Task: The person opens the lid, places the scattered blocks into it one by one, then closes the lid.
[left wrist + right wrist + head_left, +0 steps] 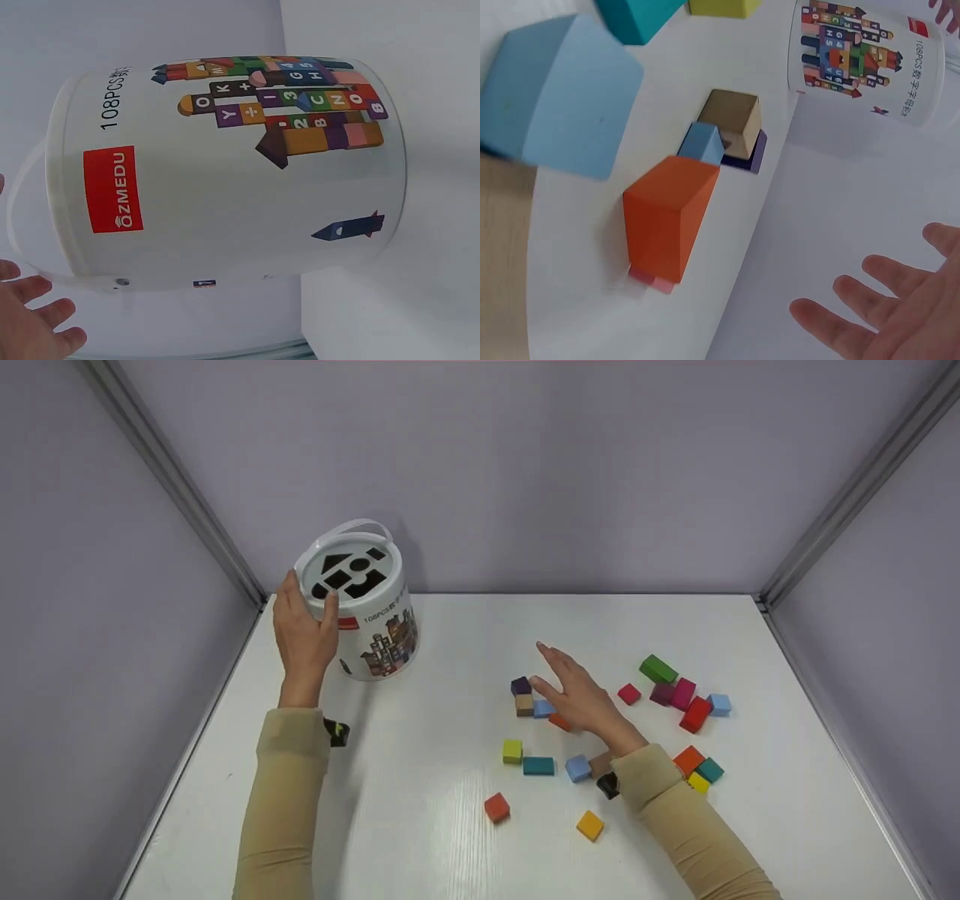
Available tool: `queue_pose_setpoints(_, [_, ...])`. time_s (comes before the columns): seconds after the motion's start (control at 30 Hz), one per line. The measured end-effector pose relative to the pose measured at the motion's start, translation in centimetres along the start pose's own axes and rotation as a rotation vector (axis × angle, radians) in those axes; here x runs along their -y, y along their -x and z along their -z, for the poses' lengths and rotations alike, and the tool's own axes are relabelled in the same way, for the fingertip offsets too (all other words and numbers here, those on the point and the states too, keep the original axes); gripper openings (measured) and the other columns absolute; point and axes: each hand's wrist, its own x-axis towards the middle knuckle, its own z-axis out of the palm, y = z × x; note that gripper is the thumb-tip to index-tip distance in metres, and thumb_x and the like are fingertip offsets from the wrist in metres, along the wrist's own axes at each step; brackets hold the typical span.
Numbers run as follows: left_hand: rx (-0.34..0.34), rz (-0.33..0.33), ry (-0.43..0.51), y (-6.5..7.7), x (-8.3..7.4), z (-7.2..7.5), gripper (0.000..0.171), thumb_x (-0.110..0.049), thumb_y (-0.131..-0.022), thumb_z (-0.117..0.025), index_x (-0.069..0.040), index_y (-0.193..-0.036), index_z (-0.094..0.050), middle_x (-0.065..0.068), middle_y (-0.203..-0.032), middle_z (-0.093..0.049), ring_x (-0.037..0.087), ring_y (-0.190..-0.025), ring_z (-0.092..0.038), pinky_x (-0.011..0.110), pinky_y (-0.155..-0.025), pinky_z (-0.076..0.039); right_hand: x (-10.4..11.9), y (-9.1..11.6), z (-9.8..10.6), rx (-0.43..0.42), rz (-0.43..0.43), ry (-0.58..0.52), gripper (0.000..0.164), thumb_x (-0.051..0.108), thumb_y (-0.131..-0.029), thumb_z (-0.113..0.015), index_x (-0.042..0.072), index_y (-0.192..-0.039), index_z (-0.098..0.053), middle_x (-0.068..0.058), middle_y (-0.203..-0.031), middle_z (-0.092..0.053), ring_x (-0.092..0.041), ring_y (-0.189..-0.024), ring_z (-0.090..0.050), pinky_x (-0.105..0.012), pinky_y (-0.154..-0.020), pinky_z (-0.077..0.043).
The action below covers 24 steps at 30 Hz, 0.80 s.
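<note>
In the head view, my left hand (305, 641) is at the near left side of a white lidded bucket (375, 637), its fingers and thumb spread beside the rim. Spread fingers (56, 311) show near the lid end in the left wrist view; whether they touch it is unclear. Dark shaped holes mark the lid (352, 570). My right hand (581, 697) hovers over the blocks with fingers extended, holding nothing. Below it lie an orange block (667, 217), a wooden-coloured block (727, 120), a dark purple block (520, 685) and a light blue block (701, 142).
Right of my right hand lie several blocks, including a green one (658, 668) and a red one (696, 714). Nearer are a yellow-green block (512, 751), a teal block (538, 766), a red-orange cube (496, 808) and a yellow-orange cube (590, 826). Grey panels enclose the white table (420, 810).
</note>
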Motion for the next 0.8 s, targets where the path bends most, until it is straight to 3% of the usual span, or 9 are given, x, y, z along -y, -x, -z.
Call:
queue_pose_setpoints(0.23, [-0.001, 0.086, 0.064, -2.4, -0.9, -0.4, 0.063, -0.028, -0.098, -0.059, 0.003, -0.148, -0.036, 0.023, -0.144, -0.042, 0.034, -0.135, -0.038, 0.040, -0.114, -0.031, 0.7, -0.5, -0.9, 0.029, 0.021, -0.042, 0.074, 0.064, -0.097, -0.041, 0.029, -0.158, -0.017, -0.009, -0.161, -0.020, -0.034, -0.146, -0.020, -0.066, -0.110, -0.024])
queue_pose_setpoints(0.43, [0.009, 0.094, 0.096, -4.3, -1.4, -0.9, 0.053, -0.019, -0.095, -0.063, 0.005, -0.140, -0.047, 0.024, -0.128, -0.052, 0.033, -0.117, -0.053, 0.041, -0.100, -0.045, 1.5, -0.9, -1.4, 0.050, 0.038, -0.099, 0.074, 0.063, -0.097, -0.042, 0.029, -0.158, -0.018, -0.009, -0.161, -0.021, -0.033, -0.145, -0.022, -0.064, -0.111, -0.025])
queue_pose_setpoints(0.6, [0.057, 0.121, 0.026, -5.5, -2.2, -1.0, 0.041, -0.019, -0.095, -0.062, 0.004, -0.130, -0.057, 0.020, -0.108, -0.060, 0.030, -0.096, -0.058, 0.042, -0.083, -0.049, 1.9, -1.4, -2.0, 0.069, 0.059, -0.140, 0.074, 0.063, -0.097, -0.043, 0.028, -0.158, -0.019, -0.009, -0.160, -0.023, -0.033, -0.145, -0.023, -0.062, -0.112, -0.024])
queue_pose_setpoints(0.8, [0.102, 0.156, -0.085, -6.8, -3.4, -1.1, 0.032, -0.021, -0.095, -0.060, 0.004, -0.115, -0.064, 0.019, -0.101, -0.066, 0.032, -0.091, -0.061, 0.047, -0.080, -0.050, 2.3, -2.0, -2.8, 0.094, 0.063, -0.158, 0.072, 0.058, -0.099, -0.043, 0.025, -0.158, -0.019, -0.013, -0.159, -0.024, -0.034, -0.144, -0.024, -0.059, -0.114, -0.023])
